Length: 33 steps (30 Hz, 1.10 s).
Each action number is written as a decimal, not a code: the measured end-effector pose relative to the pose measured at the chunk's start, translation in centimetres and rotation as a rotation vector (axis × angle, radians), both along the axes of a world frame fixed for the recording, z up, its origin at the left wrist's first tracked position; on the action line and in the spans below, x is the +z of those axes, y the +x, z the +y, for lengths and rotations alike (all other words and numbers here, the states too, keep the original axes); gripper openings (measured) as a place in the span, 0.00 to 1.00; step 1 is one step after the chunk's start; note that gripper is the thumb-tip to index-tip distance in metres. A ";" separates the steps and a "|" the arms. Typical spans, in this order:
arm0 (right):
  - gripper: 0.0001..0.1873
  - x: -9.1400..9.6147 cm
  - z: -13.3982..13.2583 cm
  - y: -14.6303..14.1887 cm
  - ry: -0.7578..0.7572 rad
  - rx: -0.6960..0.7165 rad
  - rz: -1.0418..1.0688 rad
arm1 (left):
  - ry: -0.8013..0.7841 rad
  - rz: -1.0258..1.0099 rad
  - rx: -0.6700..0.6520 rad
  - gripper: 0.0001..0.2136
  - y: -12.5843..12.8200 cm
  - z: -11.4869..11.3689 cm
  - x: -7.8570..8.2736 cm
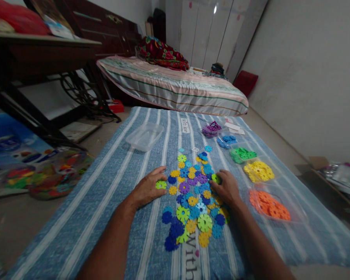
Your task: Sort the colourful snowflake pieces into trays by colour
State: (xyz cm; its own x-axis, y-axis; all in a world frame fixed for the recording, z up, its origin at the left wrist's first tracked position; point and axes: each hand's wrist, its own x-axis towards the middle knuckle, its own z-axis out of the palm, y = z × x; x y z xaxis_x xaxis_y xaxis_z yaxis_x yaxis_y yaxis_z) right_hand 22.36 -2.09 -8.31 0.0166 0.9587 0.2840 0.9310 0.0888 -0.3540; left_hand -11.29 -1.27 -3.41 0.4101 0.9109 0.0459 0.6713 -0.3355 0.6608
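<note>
your left hand [148,188] curves half open around a lime disc [161,184], your right hand [227,186] likewise around a second lime disc [215,178], flanking the mixed pile [193,201]; whether they're gripped, i cannot tell. you seem to be picking out lime pieces; lifting calls for a pinch. your right arm [259,237] partly covers the pile's edge; overlapping discs hide one another.

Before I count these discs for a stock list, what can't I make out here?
In the head view:
Lower discs in the mixed pile: covered by those above.
Anything beneath the right hand: hidden by its palm.
Print on the white cards: too small.
Nearest cloth lettering: cut off by the bottom edge.
</note>
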 end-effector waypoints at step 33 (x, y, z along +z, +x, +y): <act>0.22 -0.1 -0.8 0.0 0.067 -0.078 0.281 | 0.082 -0.128 0.138 0.09 -0.1 0.5 -1.2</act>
State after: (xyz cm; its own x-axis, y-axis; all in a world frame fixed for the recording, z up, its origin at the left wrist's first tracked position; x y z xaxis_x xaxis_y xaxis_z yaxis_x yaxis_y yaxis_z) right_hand 22.41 -2.85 -8.39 0.1764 0.9308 0.3201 0.8024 0.0523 -0.5944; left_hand -11.36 -0.77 -4.59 0.2679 0.9491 0.1659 0.6266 -0.3024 0.7182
